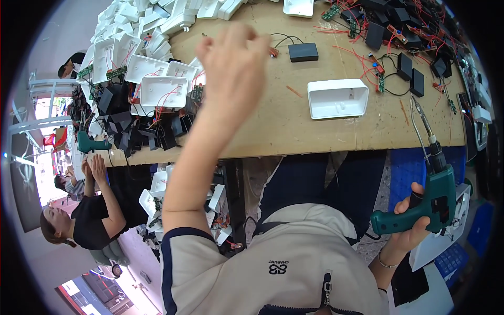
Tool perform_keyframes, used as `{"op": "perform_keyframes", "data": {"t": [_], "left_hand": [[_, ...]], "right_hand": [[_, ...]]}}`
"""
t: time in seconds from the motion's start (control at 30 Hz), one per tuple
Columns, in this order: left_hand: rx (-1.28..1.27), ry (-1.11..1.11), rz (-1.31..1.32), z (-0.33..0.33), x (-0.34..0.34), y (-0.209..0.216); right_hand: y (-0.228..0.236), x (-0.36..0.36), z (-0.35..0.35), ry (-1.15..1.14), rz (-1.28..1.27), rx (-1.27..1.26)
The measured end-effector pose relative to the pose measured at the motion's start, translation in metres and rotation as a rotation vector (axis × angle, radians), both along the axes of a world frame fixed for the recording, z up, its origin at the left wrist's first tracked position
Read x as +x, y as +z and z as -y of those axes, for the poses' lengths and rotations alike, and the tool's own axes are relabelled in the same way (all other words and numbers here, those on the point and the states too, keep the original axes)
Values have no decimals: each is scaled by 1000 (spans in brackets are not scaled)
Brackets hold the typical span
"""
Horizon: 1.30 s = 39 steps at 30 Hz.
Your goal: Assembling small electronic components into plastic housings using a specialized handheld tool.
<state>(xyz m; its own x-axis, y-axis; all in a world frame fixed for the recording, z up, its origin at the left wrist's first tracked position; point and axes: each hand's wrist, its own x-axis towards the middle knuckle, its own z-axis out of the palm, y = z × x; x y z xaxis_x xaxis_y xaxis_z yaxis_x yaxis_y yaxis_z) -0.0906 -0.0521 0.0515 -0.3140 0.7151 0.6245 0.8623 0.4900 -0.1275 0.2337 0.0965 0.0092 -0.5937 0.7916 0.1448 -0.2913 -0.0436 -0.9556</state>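
My right hand (pixel 413 234) is wrapped round the grip of a green soldering gun (pixel 441 197). Its metal tip and thin side tube point up over the table's front edge at the right. My left hand (pixel 233 68) reaches over the far middle of the table, its fingers smeared by motion, so whether they hold anything is unclear. Just right of that hand lies a black rectangular box (pixel 303 52) with dark wires running toward a small circuit board (pixel 273 52), partly hidden by the hand. An open white plastic housing (pixel 337 107) stands nearer me.
White housings (pixel 163 92) and black boxes (pixel 165 131) are heaped on the left. More black boxes (pixel 404 66), circuit boards and red wires lie at the right of the wooden table (pixel 283 128). A co-worker (pixel 97 210) sits at the left, near another green soldering gun (pixel 92 143).
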Motion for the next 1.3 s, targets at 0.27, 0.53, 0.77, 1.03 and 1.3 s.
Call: {"op": "perform_keyframes", "data": {"t": [0.27, 0.53, 0.77, 1.03, 1.3], "left_hand": [[-674, -254, 58, -12, -56, 6], [68, -306, 839, -24, -56, 7], [640, -490, 715, -13, -24, 24], [75, -473, 581, 11, 29, 19], [39, -513, 865, -18, 88, -14]], "right_hand": [[-2, -1, -3, 7, -17, -31], [-3, 1, -5, -9, -37, -46], [-3, -6, -6, 100, -82, -80], [-8, -50, -4, 229, -216, -399], [-7, -108, -3, 392, -176, -423]]}}
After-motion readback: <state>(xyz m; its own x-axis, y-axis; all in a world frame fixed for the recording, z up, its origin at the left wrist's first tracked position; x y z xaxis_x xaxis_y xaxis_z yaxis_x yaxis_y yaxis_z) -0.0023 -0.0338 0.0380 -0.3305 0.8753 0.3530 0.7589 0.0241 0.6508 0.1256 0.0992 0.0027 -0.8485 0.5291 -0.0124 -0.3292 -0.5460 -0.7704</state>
